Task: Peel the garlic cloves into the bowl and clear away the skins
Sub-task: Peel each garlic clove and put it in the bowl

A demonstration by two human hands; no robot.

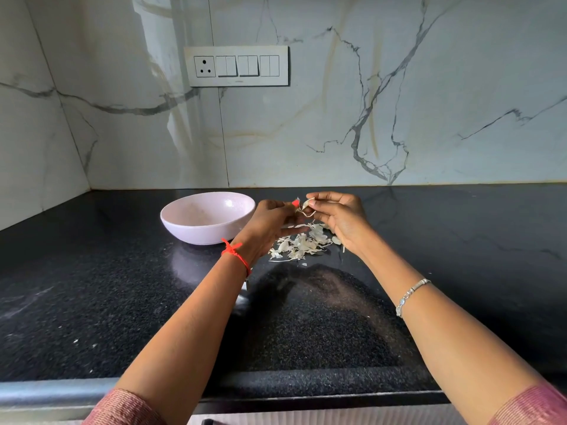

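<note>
PEELING AT THE COUNTER: A garlic clove [306, 207] is pinched between the fingertips of both hands above a black stone counter [92, 302], just right of a pale pink bowl [199, 233]. Much of the clove is covered by fingers, so how much skin is left on it cannot be told. A thin curl of skin is seen hanging beneath it. On the left hand [270, 223], the thumb and forefinger tips are hidden behind the knuckles, and a small red spot there is too blurred to be identified. The bowl's inside is washed out by glare, and its contents cannot be made out. Both pink sleeves [122, 409] are cut off by the lower edge of the view.

The bowl is set near the marble wall [306, 133]. A heap of garlic skins [302, 243] is spread on the counter directly under the hands, near the bowl. Open counter is seen right of the hands and forward to the rounded front edge.

Both forearms are stretched forward and angled inward. The left hand is turned back-up, with its upper fingers curled to the clove and a lower finger held out straight. The right hand [340, 219] is turned palm-inward, with thumb and forefinger closed on the clove and the other fingers loosely curled. A red thread [236, 253] is worn on the left wrist and a silver bracelet [411, 294] on the right.
</note>
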